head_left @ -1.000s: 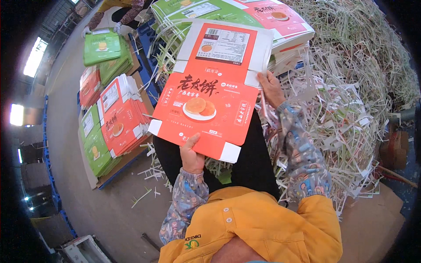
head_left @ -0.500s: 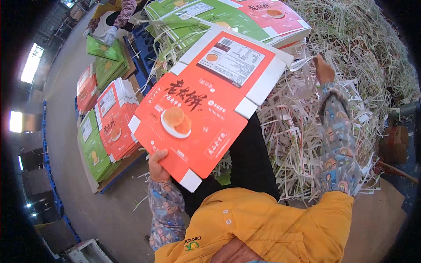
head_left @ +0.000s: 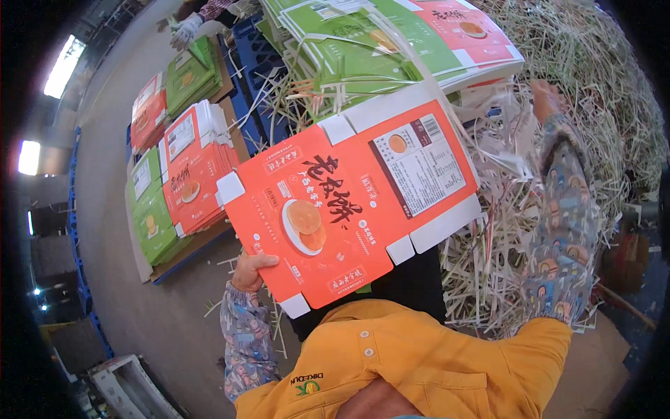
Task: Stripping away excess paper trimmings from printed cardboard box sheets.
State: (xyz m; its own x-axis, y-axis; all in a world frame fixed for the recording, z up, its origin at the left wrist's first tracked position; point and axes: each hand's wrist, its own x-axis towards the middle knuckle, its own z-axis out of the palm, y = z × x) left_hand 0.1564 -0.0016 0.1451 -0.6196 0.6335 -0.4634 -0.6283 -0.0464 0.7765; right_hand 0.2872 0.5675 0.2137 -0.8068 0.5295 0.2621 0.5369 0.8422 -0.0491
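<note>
My left hand (head_left: pixel 254 271) is closed on the lower left edge of a flat, unfolded red carton blank (head_left: pixel 352 262), thumb on top of the printed face. The blank carries a picture of round cakes on a plate, a pale label panel and white flaps. It lies tilted above my lap. Out to the right, my right hand (head_left: pixel 549 102) reaches over a heap of paper strips (head_left: pixel 593 70) with its fingers apart, apparently holding nothing. Close by it, pale loose strips (head_left: pixel 499 143) trail beside the blank's right side.
Beyond the blank lies a big stack of green and red carton blanks (head_left: pixel 419 42). On the left, smaller stacks of red blanks (head_left: pixel 202 171) and green blanks (head_left: pixel 150 209) sit on a blue pallet (head_left: pixel 244 77). A co-worker's gloved hand (head_left: pixel 187 31) shows at the upper left.
The red blank has turned clockwise and come down slightly. My right hand has moved right and away from the blank, letting go of a white strip. The co-worker's hand has left the green blanks.
</note>
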